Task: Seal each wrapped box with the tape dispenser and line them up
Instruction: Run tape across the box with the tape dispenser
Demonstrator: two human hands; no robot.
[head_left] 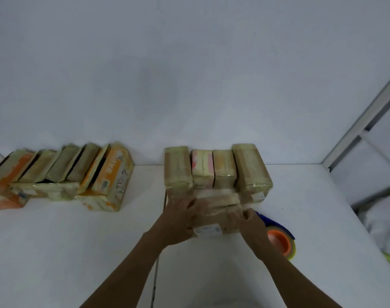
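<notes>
Both arms are bare from hand to the picture's lower edge. The left hand [178, 218] joins a slim left forearm [131, 263] at 7 o'clock; the right hand [248, 221] joins the right forearm [296, 272] at 5 o'clock. The fingers are blurred.

Place: packing station.
Surface: white table [56, 252] against a bare white wall [189, 74].
Signs: rows of wrapped boxes [216, 167], tape dispenser [280, 238].
</notes>
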